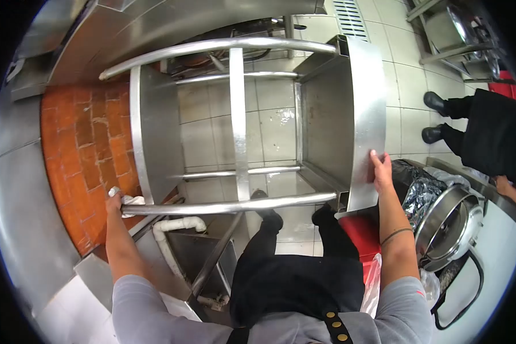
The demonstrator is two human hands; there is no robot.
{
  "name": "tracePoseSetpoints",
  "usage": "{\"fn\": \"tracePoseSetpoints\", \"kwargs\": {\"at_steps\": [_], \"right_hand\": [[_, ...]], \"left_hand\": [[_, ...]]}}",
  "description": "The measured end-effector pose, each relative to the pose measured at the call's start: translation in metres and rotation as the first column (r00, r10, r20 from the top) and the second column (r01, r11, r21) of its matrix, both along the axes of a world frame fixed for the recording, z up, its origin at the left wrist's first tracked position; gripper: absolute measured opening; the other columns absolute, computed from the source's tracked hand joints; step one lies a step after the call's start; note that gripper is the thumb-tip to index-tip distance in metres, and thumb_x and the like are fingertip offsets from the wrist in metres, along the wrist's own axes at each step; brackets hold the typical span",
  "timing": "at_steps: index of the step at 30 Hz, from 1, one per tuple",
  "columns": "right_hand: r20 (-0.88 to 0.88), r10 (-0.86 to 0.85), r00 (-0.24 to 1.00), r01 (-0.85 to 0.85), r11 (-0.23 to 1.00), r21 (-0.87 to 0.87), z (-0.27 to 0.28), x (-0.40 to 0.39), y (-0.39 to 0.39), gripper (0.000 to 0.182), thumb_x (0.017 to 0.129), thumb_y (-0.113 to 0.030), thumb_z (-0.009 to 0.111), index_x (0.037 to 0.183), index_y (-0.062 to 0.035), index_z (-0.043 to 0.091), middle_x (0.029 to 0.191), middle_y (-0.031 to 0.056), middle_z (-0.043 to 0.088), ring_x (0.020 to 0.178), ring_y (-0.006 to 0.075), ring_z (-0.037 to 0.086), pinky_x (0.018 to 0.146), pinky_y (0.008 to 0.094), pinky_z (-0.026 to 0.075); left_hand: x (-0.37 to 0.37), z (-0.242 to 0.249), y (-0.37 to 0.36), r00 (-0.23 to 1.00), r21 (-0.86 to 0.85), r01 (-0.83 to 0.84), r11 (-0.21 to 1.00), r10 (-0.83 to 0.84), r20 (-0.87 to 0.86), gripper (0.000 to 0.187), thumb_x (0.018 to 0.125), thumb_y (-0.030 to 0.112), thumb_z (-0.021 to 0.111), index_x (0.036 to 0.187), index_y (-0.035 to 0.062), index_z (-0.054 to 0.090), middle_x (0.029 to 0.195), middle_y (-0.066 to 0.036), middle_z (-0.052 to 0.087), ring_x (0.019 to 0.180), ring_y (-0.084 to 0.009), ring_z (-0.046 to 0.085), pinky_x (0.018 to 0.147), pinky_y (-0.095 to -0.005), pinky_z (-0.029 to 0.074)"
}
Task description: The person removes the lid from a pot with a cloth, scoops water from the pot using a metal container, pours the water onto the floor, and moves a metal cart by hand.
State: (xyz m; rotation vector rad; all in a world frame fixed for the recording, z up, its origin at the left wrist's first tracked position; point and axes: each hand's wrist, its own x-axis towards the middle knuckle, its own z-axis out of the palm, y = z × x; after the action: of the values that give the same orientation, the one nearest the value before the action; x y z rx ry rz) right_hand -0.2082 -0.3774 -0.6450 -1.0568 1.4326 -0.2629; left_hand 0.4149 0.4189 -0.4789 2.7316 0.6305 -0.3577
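Observation:
A stainless-steel table frame with tubular legs lies turned on its side before me, its broad flat panel to the right. My left hand is closed around a bunched white cloth at the left end of the near leg tube. Part of the cloth pokes out above its fingers. On the right, my right hand grips the near part of the panel's outer edge, with the thumb on the steel face. Some of its fingers are hidden.
Orange brick tiles lie at left beside steel counters. A white drain pipe runs below the near leg. At right are a round steel pot, a red bin and another person in a black apron. A floor drain lies beyond.

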Motion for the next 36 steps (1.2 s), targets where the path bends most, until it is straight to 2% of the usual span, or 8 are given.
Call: {"fn": "tracePoseSetpoints", "kwargs": {"at_steps": [2,8,11,12,16,21,25,36], "right_hand": [[-0.068,0.029,0.997,-0.03,0.999,-0.026,-0.004,0.004,0.006,0.091,0.081,-0.037,0.082,0.143,0.0077,0.033,0.132,0.0185,0.052,0.117,0.0245,0.052,0.1,0.0353,0.043],[-0.29,0.056,0.955,-0.115,0.975,-0.191,0.018,0.03,0.027,0.075,0.084,-0.049,0.074,0.126,0.0071,0.047,0.119,0.0193,0.059,0.109,0.0281,0.057,0.095,0.0366,0.045],[-0.738,-0.051,0.673,-0.223,0.937,-0.268,0.031,0.069,0.047,0.082,0.088,-0.075,0.043,0.119,0.0,0.056,0.117,0.0284,0.063,0.11,0.0456,0.059,0.095,0.0488,0.044],[-0.75,-0.095,0.655,-0.224,0.923,-0.313,0.031,0.079,0.049,0.081,0.088,-0.075,0.042,0.117,-0.0001,0.056,0.116,0.0273,0.063,0.109,0.0452,0.059,0.094,0.0493,0.045],[-0.777,-0.082,0.624,-0.231,0.931,-0.284,0.044,0.091,0.057,0.081,0.089,-0.075,0.039,0.114,0.0003,0.056,0.114,0.0258,0.064,0.106,0.0449,0.06,0.092,0.0509,0.045],[-0.78,-0.093,0.619,-0.253,0.916,-0.311,0.05,0.102,0.062,0.079,0.09,-0.074,0.038,0.111,0.0006,0.055,0.112,0.0264,0.064,0.105,0.0448,0.06,0.091,0.0513,0.046],[-0.791,-0.072,0.608,-0.283,0.911,-0.3,0.049,0.105,0.07,0.077,0.091,-0.072,0.037,0.109,0.0007,0.054,0.111,0.0266,0.064,0.105,0.0445,0.061,0.089,0.0519,0.046],[-0.785,-0.094,0.612,-0.272,0.907,-0.321,0.069,0.141,0.105,0.071,0.091,-0.068,0.043,0.108,-0.0007,0.056,0.113,0.0233,0.064,0.105,0.042,0.061,0.088,0.0523,0.046]], "left_hand": [[0.0,-0.018,0.01,0.991,0.133,0.074,0.988,-0.088,0.1,0.069,0.072,0.018,0.07,0.135,0.0007,0.048,0.11,-0.014,0.065,0.096,-0.0266,0.064,0.083,-0.0422,0.052],[0.013,-0.033,0.024,0.846,-0.531,-0.495,0.688,0.52,-0.116,0.052,0.09,0.027,0.067,0.135,0.0062,0.053,0.12,-0.011,0.062,0.105,-0.0256,0.063,0.086,-0.0438,0.054],[0.008,-0.059,0.046,0.921,-0.615,-0.216,0.759,0.367,0.13,0.05,0.094,0.037,0.061,0.133,0.0058,0.053,0.123,-0.015,0.063,0.102,-0.0359,0.065,0.089,-0.0537,0.053],[-0.041,0.004,-0.076,0.879,-0.541,-0.356,0.762,0.469,0.082,0.047,0.096,0.034,0.06,0.134,0.0069,0.051,0.118,-0.013,0.065,0.099,-0.0324,0.066,0.088,-0.051,0.055],[-0.041,0.002,-0.073,0.896,-0.63,-0.364,0.686,0.443,-0.035,0.044,0.097,0.028,0.06,0.134,0.0067,0.051,0.11,-0.01,0.067,0.095,-0.0289,0.068,0.083,-0.0465,0.057],[-0.013,-0.056,0.008,0.921,-0.604,-0.229,0.764,0.371,0.12,0.049,0.095,0.036,0.063,0.13,0.0025,0.057,0.116,-0.013,0.064,0.098,-0.0291,0.064,0.09,-0.0445,0.051],[-0.021,-0.056,-0.032,0.93,0.273,-0.325,0.905,0.254,0.266,0.059,0.092,0.051,0.061,0.115,-0.0028,0.066,0.108,-0.021,0.069,0.102,-0.0347,0.066,0.088,-0.0459,0.051],[-0.047,-0.005,-0.151,0.889,0.038,0.015,0.999,-0.031,0.457,0.044,0.097,0.038,0.059,0.122,0.0019,0.064,0.115,-0.017,0.069,0.106,-0.0336,0.065,0.091,-0.0424,0.048]]}}
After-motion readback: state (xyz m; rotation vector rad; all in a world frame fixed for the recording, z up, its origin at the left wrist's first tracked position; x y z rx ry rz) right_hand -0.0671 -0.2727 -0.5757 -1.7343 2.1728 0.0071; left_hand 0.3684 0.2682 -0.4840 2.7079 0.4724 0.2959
